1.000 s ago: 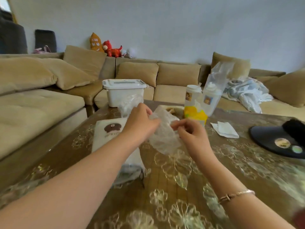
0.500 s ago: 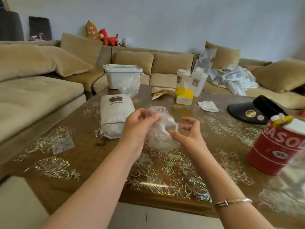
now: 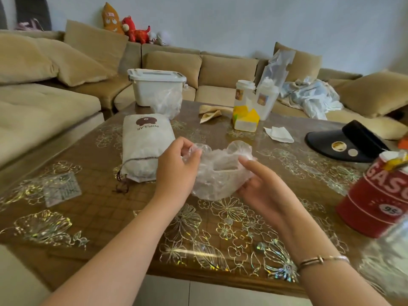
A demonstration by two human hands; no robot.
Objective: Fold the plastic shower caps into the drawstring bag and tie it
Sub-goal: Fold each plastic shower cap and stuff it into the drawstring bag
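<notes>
A clear, crinkled plastic shower cap (image 3: 217,171) hangs just above the brown patterned table (image 3: 106,208), stretched between both hands. My left hand (image 3: 176,171) pinches its left rim with thumb and fingers. My right hand (image 3: 257,184) holds the cap's right side, fingers curled under it and thumb on top. The white drawstring bag (image 3: 143,142), printed "POPULAR", lies flat to the left of my left hand. Its dark cord (image 3: 123,184) trails toward me. More crumpled clear plastic (image 3: 167,102) sits behind the bag.
A white lidded tub (image 3: 152,85) stands at the far table edge. Bottles in a plastic bag (image 3: 262,96), a yellow carton (image 3: 245,120), a tissue (image 3: 279,133) and a black visor (image 3: 344,144) lie at back right. A red tin (image 3: 379,195) stands at right. Beige sofas surround the table.
The camera tilted down and pulled back from the table. My hands moved apart and spread the bunched cap open between them.
</notes>
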